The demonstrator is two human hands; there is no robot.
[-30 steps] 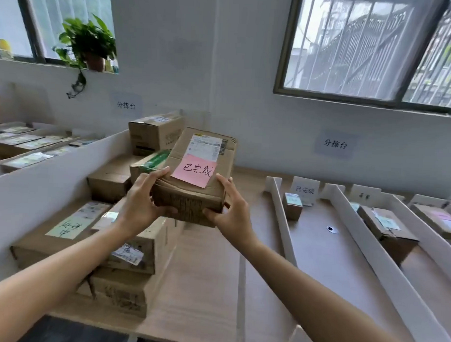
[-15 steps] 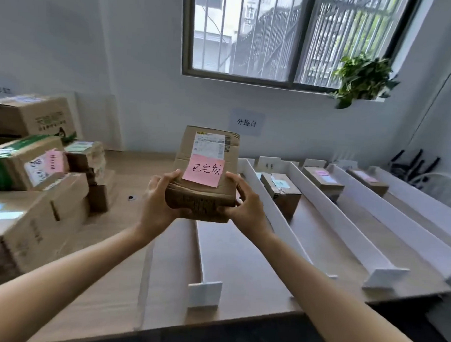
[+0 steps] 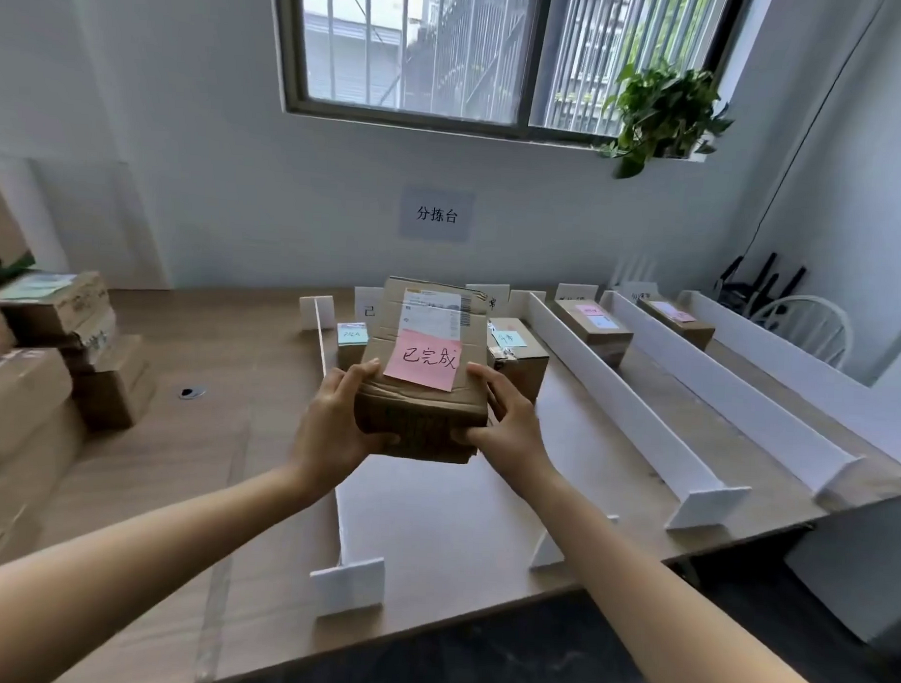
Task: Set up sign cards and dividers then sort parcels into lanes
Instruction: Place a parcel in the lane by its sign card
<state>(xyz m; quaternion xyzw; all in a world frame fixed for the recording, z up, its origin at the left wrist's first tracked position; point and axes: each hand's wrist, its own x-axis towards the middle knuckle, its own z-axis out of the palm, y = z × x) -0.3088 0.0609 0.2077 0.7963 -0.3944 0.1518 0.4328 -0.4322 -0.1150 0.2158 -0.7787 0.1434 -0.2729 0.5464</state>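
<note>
The left hand (image 3: 333, 429) and right hand (image 3: 507, 425) each grip one side of the box (image 3: 426, 391), held up just in front of the small box (image 3: 351, 344), long way pointing toward it.

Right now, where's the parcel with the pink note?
The parcel is centre of the head view, held between the left hand and right hand over the leftmost lane, in front of a small box with a teal label.
</note>
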